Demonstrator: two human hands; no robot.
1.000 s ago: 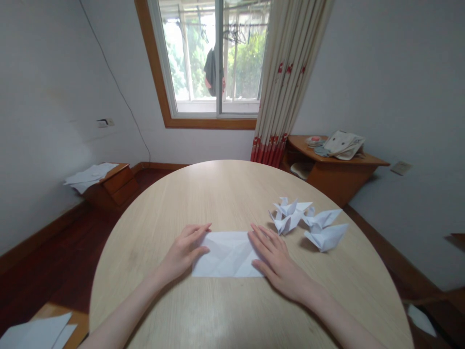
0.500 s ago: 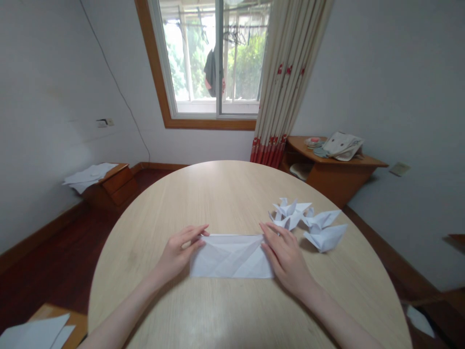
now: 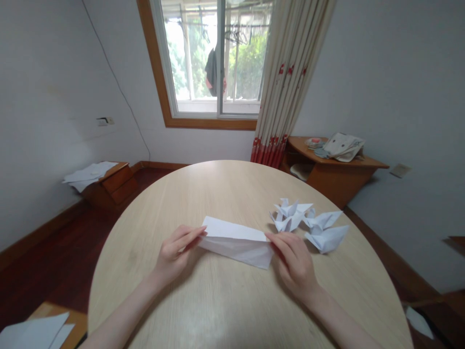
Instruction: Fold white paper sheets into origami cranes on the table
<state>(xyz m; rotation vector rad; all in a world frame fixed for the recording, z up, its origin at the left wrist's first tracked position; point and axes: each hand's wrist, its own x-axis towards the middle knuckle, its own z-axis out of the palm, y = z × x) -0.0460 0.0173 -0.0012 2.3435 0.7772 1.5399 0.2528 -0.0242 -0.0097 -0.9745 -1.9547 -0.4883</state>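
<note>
Left hand (image 3: 173,252): pinched the left end of the sheet (image 3: 238,241).
Right hand (image 3: 295,261): gripped the right end.
Sheet: white, folded long, lifted off the table (image 3: 225,194) (its near edge hung lowest), between both hands.
Cranes (image 3: 308,224): about 3 folded paper ones, just right of the right hand.

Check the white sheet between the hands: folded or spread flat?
Folded. The white sheet shows two layers along a crease, its ends pinched by left hand and right hand.

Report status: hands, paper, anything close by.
Left hand and right hand pinch folded white paper at its ends. Far edge lifted off table. Paper cranes beside right hand.
</note>
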